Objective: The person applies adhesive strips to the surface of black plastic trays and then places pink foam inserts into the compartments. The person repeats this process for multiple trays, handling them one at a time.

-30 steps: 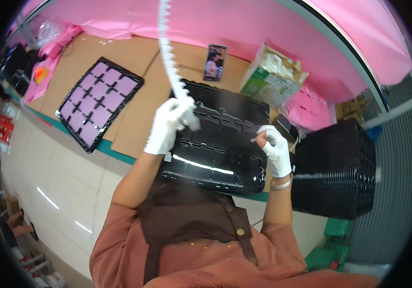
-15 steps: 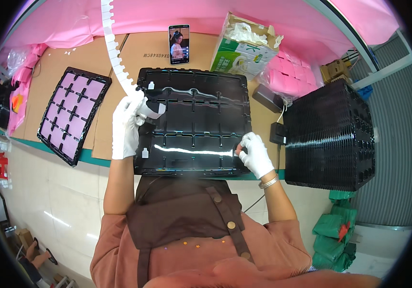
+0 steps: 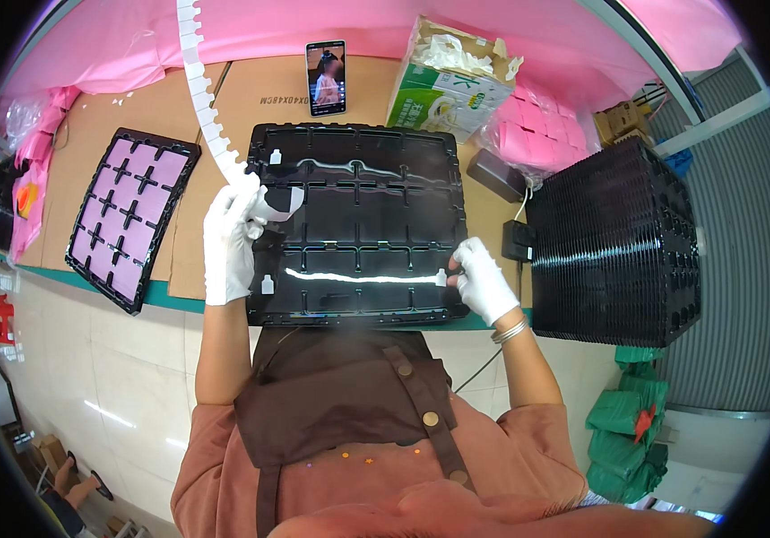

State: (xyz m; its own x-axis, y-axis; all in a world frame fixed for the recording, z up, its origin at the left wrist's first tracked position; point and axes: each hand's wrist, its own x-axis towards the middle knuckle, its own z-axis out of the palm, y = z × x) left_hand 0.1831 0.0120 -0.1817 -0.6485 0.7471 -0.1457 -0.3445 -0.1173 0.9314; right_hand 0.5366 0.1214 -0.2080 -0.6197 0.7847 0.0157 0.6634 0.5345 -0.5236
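A black plastic tray (image 3: 358,220) with moulded compartments lies before me. Small white tab-shaped stickers sit at its upper left (image 3: 276,157), lower left (image 3: 268,284) and lower right (image 3: 441,278). My left hand (image 3: 228,242), in a white glove, is closed on a long white sticker strip (image 3: 206,112) over the tray's left edge. One length of the strip runs up and away; its short end curls over the tray. At the lower right sticker, my gloved right hand (image 3: 484,282) has thumb and forefinger slightly apart, their bare tips just beside it and holding nothing.
Left on the cardboard-covered table (image 3: 250,90) lies another black tray with pink-lilac inserts (image 3: 125,215). A phone (image 3: 326,79) stands behind the main tray, near an opened green-and-white carton (image 3: 452,85). To the right are a dark box (image 3: 497,175), a black adapter (image 3: 518,240) and stacked black trays (image 3: 614,242).
My right hand has drawn slightly right, off the lower right sticker, which now shows fully on the tray. The left hand still holds the strip. The view has shifted a little.
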